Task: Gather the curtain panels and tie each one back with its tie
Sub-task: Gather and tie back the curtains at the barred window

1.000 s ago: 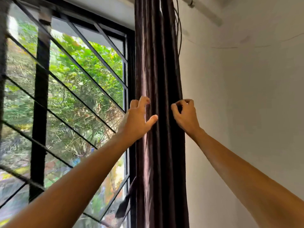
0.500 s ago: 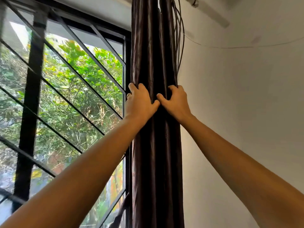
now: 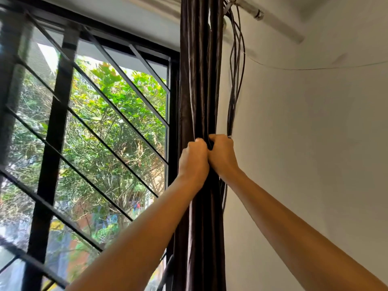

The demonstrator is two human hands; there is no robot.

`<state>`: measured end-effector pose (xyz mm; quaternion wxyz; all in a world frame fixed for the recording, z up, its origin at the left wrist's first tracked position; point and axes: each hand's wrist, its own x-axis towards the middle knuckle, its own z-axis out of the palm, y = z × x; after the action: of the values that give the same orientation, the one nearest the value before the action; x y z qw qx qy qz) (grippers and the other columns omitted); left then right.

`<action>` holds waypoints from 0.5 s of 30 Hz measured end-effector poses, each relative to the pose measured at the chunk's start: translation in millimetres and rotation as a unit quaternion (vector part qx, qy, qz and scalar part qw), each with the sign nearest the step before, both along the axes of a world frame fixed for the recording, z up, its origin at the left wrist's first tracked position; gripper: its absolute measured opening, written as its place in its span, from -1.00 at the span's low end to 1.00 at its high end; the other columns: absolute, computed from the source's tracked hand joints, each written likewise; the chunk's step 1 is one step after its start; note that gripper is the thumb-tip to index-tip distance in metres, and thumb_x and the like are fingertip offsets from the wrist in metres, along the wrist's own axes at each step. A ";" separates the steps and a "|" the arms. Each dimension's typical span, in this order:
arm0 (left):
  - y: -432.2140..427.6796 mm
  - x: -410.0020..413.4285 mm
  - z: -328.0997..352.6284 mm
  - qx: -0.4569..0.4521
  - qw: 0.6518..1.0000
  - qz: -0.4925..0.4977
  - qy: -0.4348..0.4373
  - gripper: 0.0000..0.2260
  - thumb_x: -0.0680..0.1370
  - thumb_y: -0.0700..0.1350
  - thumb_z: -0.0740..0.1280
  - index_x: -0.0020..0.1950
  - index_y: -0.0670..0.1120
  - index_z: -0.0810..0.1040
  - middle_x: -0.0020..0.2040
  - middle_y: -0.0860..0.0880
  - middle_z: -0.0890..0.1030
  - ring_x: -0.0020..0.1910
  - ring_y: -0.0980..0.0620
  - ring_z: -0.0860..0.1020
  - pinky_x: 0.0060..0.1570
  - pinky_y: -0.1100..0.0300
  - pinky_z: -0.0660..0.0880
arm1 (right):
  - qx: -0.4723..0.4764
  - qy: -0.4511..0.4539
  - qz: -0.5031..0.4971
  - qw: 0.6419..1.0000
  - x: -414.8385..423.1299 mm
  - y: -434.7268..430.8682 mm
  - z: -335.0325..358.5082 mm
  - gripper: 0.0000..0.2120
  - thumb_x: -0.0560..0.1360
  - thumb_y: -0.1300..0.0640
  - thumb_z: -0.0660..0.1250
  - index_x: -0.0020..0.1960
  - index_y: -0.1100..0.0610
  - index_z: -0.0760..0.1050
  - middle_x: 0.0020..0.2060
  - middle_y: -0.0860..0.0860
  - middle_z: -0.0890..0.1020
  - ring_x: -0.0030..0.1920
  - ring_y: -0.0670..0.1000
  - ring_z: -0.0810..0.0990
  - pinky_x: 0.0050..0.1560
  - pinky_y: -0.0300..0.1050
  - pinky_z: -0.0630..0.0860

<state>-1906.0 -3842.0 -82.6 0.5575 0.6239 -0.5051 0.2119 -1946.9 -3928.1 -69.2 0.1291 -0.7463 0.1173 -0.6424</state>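
At the right edge of the window, just beside the wall (image 3: 304,143), the dark brown curtain panel (image 3: 199,59) hangs bunched into one narrow column of upright folds, running from the top of my view down past the bottom. I see both hands clamped on it at the same height. The left hand (image 3: 193,162) wraps the bundle from the window side, and the right hand (image 3: 221,156) wraps it from the wall side. The two touch each other at the front of the column. The fingers of each hand curl into the cloth, with their tips buried in the folds where I cannot make them out. The fabric pinches in tightest where the hands squeeze it, and it is slightly looser above and below. Both bare forearms reach up from the lower corners of my view, the left forearm (image 3: 136,238) crossing in front of the window and the right forearm (image 3: 294,227) in front of the wall.

A bundle of thin black cables (image 3: 236,80) drops down the wall just right of the curtain and passes behind the right hand. Higher up, a pale pipe (image 3: 273,19) runs slantwise along the wall. To the left, the black window frame (image 3: 173,122) holds a grille with diagonal bars and a thick upright bar (image 3: 53,133), and green trees (image 3: 126,97) show through the glass.
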 end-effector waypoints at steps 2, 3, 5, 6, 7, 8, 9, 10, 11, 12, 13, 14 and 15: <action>2.1 -2.2 -8.4 0.002 0.989 -0.080 0.128 -0.74 0.55 -0.14 0.06 -0.16 -0.17 0.51 -0.18 -0.15 0.58 -0.21 -0.13 0.54 -0.29 0.05 0.43 | 0.013 0.004 0.002 1.000 8.6 -1.7 -12.1 -0.90 0.46 0.40 0.24 -0.21 0.39 0.48 -0.32 0.26 0.58 -0.28 0.22 0.59 -0.26 0.17 0.56; 3.1 -1.2 -12.8 0.006 0.985 -0.091 0.150 -0.73 0.54 -0.13 0.04 -0.23 -0.12 0.48 -0.23 -0.12 0.57 -0.27 -0.08 0.51 -0.36 0.09 0.36 | 0.018 0.005 -0.002 1.000 11.2 -1.6 -18.3 -0.89 0.47 0.38 0.24 -0.21 0.36 0.49 -0.33 0.23 0.59 -0.29 0.20 0.60 -0.27 0.17 0.57; 5.1 2.9 -23.2 0.010 0.985 -0.087 0.149 -0.73 0.54 -0.12 0.04 -0.22 -0.12 0.48 -0.20 -0.14 0.58 -0.26 -0.09 0.51 -0.36 0.08 0.36 | 0.036 0.002 -0.001 0.999 13.0 1.2 -30.4 -0.90 0.48 0.35 0.28 -0.19 0.33 0.52 -0.33 0.19 0.60 -0.30 0.15 0.62 -0.27 0.12 0.60; 4.8 6.5 -29.8 0.017 0.991 -0.062 0.116 -0.74 0.55 -0.13 0.05 -0.15 -0.16 0.50 -0.16 -0.16 0.58 -0.21 -0.14 0.53 -0.31 0.05 0.41 | 0.043 0.005 -0.001 0.999 12.9 3.4 -35.9 -0.91 0.49 0.35 0.29 -0.16 0.33 0.54 -0.31 0.18 0.61 -0.29 0.13 0.63 -0.25 0.07 0.62; 5.6 7.9 -37.2 0.026 0.996 -0.040 0.072 -0.78 0.57 -0.18 0.07 -0.07 -0.20 0.49 -0.11 -0.19 0.58 -0.15 -0.19 0.54 -0.23 0.02 0.44 | 0.052 0.013 -0.008 0.999 12.8 6.1 -41.8 -0.93 0.49 0.35 0.29 -0.14 0.33 0.54 -0.29 0.18 0.61 -0.28 0.12 0.63 -0.25 0.01 0.63; 3.3 10.8 -45.0 0.034 0.998 -0.020 0.040 -0.82 0.58 -0.22 0.09 -0.01 -0.24 0.46 -0.07 -0.22 0.56 -0.09 -0.22 0.53 -0.15 0.00 0.45 | 0.059 0.027 -0.023 0.998 12.4 8.4 -46.9 -0.93 0.49 0.35 0.29 -0.13 0.33 0.54 -0.27 0.17 0.61 -0.27 0.11 0.63 -0.29 -0.07 0.62; 3.3 12.9 -54.4 0.039 0.999 -0.009 0.024 -0.85 0.59 -0.25 0.10 0.01 -0.26 0.45 -0.05 -0.25 0.55 -0.07 -0.23 0.53 -0.12 -0.02 0.45 | 0.068 0.045 -0.043 0.996 12.4 10.7 -53.8 -0.93 0.50 0.33 0.29 -0.12 0.32 0.54 -0.25 0.16 0.62 -0.28 0.09 0.62 -0.36 -0.16 0.57; 5.8 13.0 -62.4 0.050 0.998 -0.014 0.039 -0.84 0.59 -0.26 0.09 -0.02 -0.26 0.44 -0.07 -0.26 0.55 -0.08 -0.24 0.53 -0.13 -0.04 0.45 | 0.074 0.062 -0.063 0.993 12.4 12.2 -61.2 -0.93 0.50 0.31 0.30 -0.11 0.30 0.54 -0.23 0.14 0.62 -0.29 0.06 0.60 -0.42 -0.26 0.48; 7.3 13.9 -70.3 0.058 0.997 -0.017 0.044 -0.81 0.58 -0.25 0.06 -0.08 -0.24 0.44 -0.10 -0.24 0.56 -0.11 -0.25 0.53 -0.18 -0.06 0.45 | 0.076 0.077 -0.079 0.991 12.0 13.5 -68.9 -0.93 0.51 0.30 0.29 -0.12 0.27 0.53 -0.23 0.12 0.62 -0.29 0.04 0.59 -0.44 -0.31 0.41; 9.3 15.0 -79.5 0.065 0.997 -0.004 0.043 -0.80 0.57 -0.25 0.04 -0.11 -0.23 0.43 -0.13 -0.24 0.56 -0.13 -0.27 0.54 -0.21 -0.09 0.46 | 0.074 0.089 -0.090 0.989 11.5 15.8 -77.8 -0.91 0.51 0.29 0.29 -0.15 0.25 0.53 -0.26 0.10 0.61 -0.29 0.04 0.59 -0.44 -0.31 0.40; 11.1 15.1 -87.0 0.068 0.997 0.013 0.025 -0.81 0.56 -0.26 0.04 -0.12 -0.22 0.43 -0.14 -0.22 0.56 -0.14 -0.25 0.55 -0.22 -0.11 0.47 | 0.070 0.096 -0.097 0.988 10.8 18.2 -86.0 -0.89 0.52 0.28 0.27 -0.17 0.24 0.52 -0.28 0.08 0.60 -0.30 0.03 0.59 -0.42 -0.32 0.43; 13.1 15.0 -95.5 0.074 0.997 0.028 0.004 -0.83 0.56 -0.27 0.06 -0.11 -0.21 0.43 -0.14 -0.19 0.56 -0.14 -0.22 0.57 -0.23 -0.11 0.49 | 0.068 0.094 -0.099 0.988 9.5 21.5 -94.5 -0.88 0.53 0.28 0.26 -0.17 0.24 0.53 -0.29 0.05 0.60 -0.31 0.00 0.58 -0.40 -0.37 0.43; 15.2 14.6 -103.8 0.076 0.996 0.043 -0.023 -0.85 0.57 -0.28 0.08 -0.09 -0.19 0.43 -0.13 -0.16 0.56 -0.14 -0.19 0.58 -0.26 -0.06 0.51 | 0.069 0.087 -0.092 0.990 8.5 24.9 -102.5 -0.86 0.54 0.27 0.25 -0.17 0.24 0.53 -0.29 0.04 0.60 -0.31 -0.03 0.57 -0.38 -0.40 0.44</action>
<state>-1891.5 -3826.8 -186.5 0.4872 0.6800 -0.5055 0.2111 -1938.5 -3903.1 -171.7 0.1097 -0.7744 0.2406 -0.5748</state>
